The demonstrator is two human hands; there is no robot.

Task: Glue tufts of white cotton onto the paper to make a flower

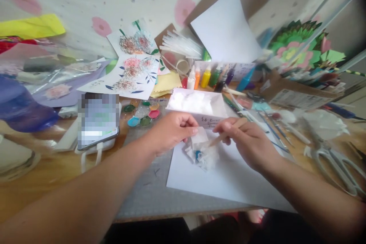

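My left hand (180,127) is closed, with a small white translucent paper square (199,137) pinched between thumb and fingers. A flat, pale wooden stick (219,140) is gripped in my right hand (246,137), its lower end against a loose clump of white tissue pieces (210,158). A small blue patch (198,154) shows among those pieces. The clump lies on a large white paper sheet (243,183), below both hands. Just beyond them stands an open white box (219,107) with white fluffy material inside.
A grey cutting mat (143,190) lies under the sheet. On the left are a phone (98,122) and a paint palette (143,112). Several paint bottles (206,78) stand behind the box. Brushes (276,129) and large scissors (331,160) lie at right. Flower pictures (128,72) lean at back.
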